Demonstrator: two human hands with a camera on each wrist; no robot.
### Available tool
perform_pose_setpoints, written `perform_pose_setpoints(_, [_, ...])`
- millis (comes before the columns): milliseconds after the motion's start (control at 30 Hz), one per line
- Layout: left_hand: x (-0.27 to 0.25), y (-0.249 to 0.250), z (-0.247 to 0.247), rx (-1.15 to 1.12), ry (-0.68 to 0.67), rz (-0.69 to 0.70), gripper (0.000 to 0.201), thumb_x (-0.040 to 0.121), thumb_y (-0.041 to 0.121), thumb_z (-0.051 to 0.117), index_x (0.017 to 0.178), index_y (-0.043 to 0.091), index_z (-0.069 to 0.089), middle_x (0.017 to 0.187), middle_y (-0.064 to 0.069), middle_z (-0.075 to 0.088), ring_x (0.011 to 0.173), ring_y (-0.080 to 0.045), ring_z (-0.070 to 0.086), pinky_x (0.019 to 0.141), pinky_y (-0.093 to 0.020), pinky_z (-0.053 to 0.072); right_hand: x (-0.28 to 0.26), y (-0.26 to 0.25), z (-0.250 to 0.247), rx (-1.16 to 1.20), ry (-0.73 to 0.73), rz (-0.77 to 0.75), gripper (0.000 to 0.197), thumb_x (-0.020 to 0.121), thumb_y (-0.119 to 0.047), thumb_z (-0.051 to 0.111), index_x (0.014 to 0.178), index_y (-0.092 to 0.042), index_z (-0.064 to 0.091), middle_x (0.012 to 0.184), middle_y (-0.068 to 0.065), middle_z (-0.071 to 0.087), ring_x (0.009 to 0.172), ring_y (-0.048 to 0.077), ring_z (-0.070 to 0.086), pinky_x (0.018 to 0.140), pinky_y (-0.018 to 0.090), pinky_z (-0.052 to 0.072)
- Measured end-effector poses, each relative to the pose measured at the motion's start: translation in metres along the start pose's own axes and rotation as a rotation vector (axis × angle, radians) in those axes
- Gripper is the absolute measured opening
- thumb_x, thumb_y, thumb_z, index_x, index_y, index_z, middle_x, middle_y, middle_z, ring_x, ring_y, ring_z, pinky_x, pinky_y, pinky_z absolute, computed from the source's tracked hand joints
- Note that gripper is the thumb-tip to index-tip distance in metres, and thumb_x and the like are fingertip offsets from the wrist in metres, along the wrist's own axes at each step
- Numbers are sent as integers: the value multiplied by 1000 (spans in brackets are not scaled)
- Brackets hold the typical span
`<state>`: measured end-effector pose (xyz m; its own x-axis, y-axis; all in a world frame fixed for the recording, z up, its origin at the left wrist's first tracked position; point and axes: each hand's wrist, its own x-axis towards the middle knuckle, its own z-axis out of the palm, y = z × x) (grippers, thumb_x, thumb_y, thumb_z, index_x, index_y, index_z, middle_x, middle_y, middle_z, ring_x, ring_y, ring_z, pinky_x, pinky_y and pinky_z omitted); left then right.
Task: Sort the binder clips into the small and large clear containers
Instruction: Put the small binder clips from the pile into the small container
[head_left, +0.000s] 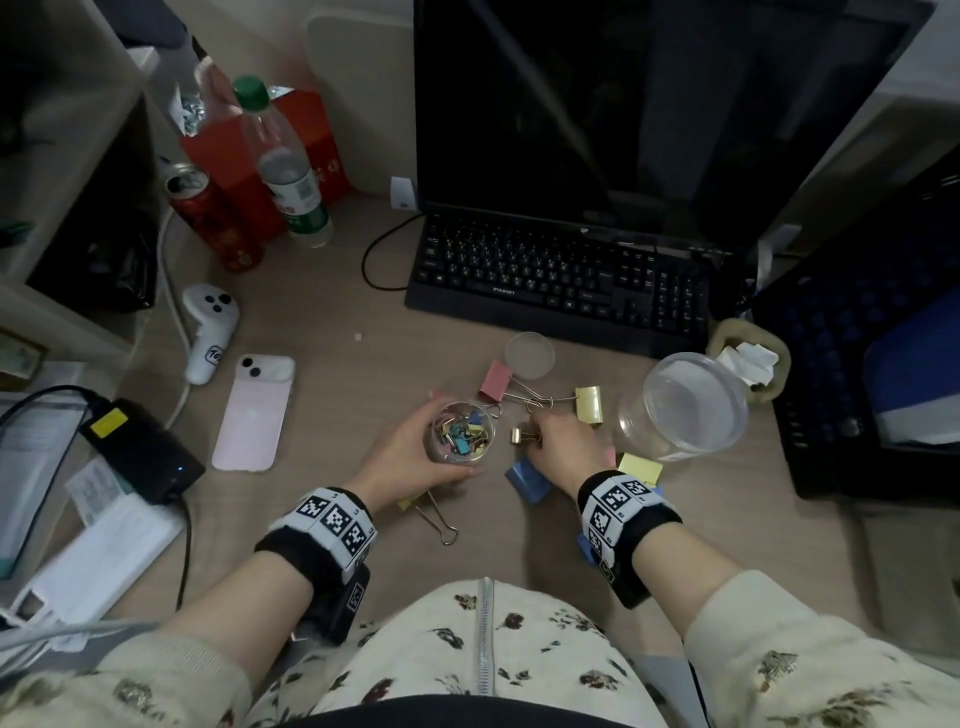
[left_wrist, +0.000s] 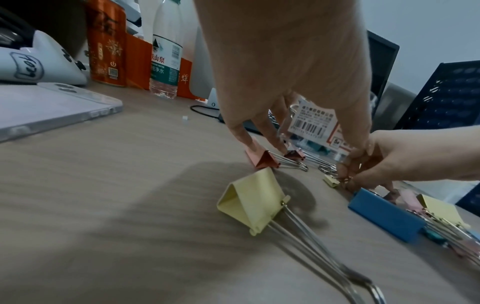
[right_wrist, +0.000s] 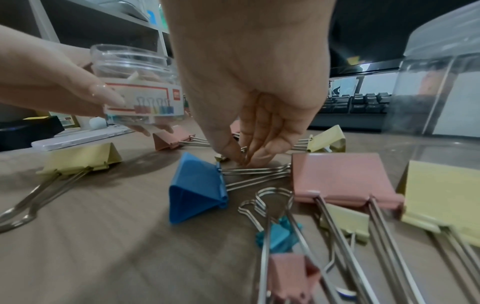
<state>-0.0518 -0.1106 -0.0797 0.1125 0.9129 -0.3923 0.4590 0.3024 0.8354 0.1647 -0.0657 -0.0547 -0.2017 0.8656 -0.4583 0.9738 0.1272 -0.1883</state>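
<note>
A desk workstation, office or home study; could not tell which. Wood-grain desk (head_left: 322, 291) carried a black keyboard (head_left: 556, 280) under a dark monitor (head_left: 597, 104) at the far edge. Near the left edge: phone (head_left: 254, 415), power brick (head_left: 140, 447), water bottle (head_left: 283, 161), drink can (head_left: 213, 218). Shelving (head_left: 62, 156) stood at left

Small clear container (head_left: 461, 432) upright, lifted off tabletop, holds many small coloured clips. Large clear container (head_left: 684, 406) tilted, empty, at right. Large pink (head_left: 496, 381), yellow (head_left: 589, 405), blue (head_left: 527, 479) binder clips scattered on tabletop; small gold clip (head_left: 521, 435) between containers.
</note>
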Motion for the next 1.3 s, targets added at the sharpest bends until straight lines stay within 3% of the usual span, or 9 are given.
perform_pose_setpoints(133, [-1,0,-1,22,13,2,104,37,76,81,131,47,45,127,22,58,117,-1,57,105,-36,47,-2,1,-2,18,16,28,23,88,-16,51,108,-15,61,110,10,64,100,31,62,69,32,41])
perform_pose_setpoints(267, [-3,1,-1,71,33,3,111,38,76,80,137,42,44,131,19,58,119,-3,56,106,-36,46,-8,3,-5,122,76,33,19,87,-16,51,99,-17,65,103,10,67,94,32,62,73,36,51])
perform_pose_setpoints(533, [-6,-1,4,189,52,7,106,47,64,86,140,35,43,130,14,60,120,-8,56,107,-37,44,-36,-16,-20,431,449,-193,12,90,-20,61,98,-13,69,96,0,68,88,16,61,73,26,45])
perform_pose_setpoints(700, [-7,3,18,175,-2,61,90,45,66,83,125,47,48,118,21,65,111,-5,62,100,-39,49,-51,-25,-2,320,290,-368,25,90,-31,63,108,-15,67,108,1,64,105,20,54,91,39,45])
perform_pose_setpoints(933, [-12,2,36,160,-90,142,77,50,47,81,117,63,46,121,15,65,117,-13,61,102,-45,48,-76,-20,20,104,162,-397,40,100,-47,37,122,-25,62,119,-6,62,112,16,42,90,34,28])
perform_pose_setpoints(1033, [-13,-2,42,149,-126,167,72,53,45,82,119,50,53,120,13,65,115,-10,61,100,-45,48,-84,-14,26,112,151,-393,41,100,-47,34,121,-25,62,116,-6,63,112,16,42,87,34,25])
perform_pose_setpoints(1100, [-17,0,46,125,-121,155,75,51,49,83,119,42,55,121,14,64,115,-6,60,102,-40,48,-88,-9,29,152,227,-389,38,100,-44,37,116,-23,64,114,-6,64,109,15,44,87,34,28])
perform_pose_setpoints(1200, [-21,6,52,104,-120,132,74,49,52,88,113,45,53,115,22,63,107,7,59,97,-19,46,-92,6,28,255,424,-333,33,97,-38,43,104,-17,68,104,-3,67,101,18,51,85,34,36])
perform_pose_setpoints(1300, [-21,10,58,139,-119,118,86,53,46,92,128,30,53,123,15,62,112,-2,58,98,-21,44,-94,30,24,292,589,-232,34,94,-35,42,94,-13,69,93,0,67,89,20,56,78,33,39])
